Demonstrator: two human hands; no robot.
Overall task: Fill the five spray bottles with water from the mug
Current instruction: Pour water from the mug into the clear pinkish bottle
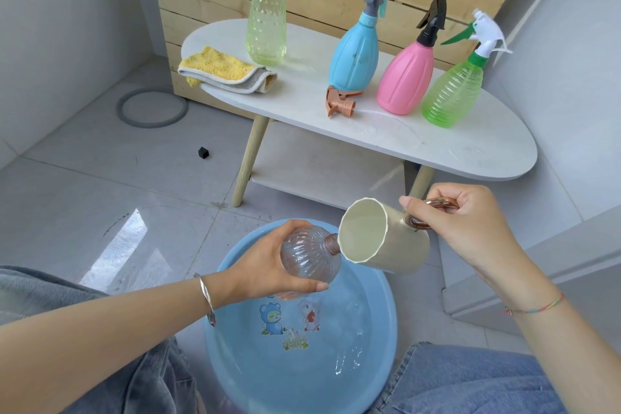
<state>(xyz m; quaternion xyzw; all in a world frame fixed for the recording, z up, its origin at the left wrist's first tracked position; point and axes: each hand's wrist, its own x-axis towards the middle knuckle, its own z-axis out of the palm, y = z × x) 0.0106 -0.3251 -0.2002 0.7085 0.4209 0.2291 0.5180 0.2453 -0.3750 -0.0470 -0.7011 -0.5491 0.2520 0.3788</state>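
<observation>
My left hand (pixel 268 267) grips a clear pinkish ribbed bottle (pixel 309 254) with no spray head, tilted so its neck points right. My right hand (pixel 460 225) holds the cream mug (pixel 386 242) by its copper handle, tipped on its side with its rim at the bottle's neck. Both are above a blue basin (pixel 386 323) holding water. On the white table (pixel 437 144) stand a tall pale-green bottle (pixel 267 20), a blue bottle (pixel 356 50), a pink bottle (pixel 406 77) and a green bottle (pixel 453 91), all capped. A loose copper spray head (pixel 341 104) lies by the blue bottle.
A folded yellow cloth (pixel 225 72) lies on the table's left end. A grey ring (pixel 151 107) and a small black cube (pixel 203 152) lie on the tiled floor. A wooden slat wall stands behind the table. My knees in jeans flank the basin.
</observation>
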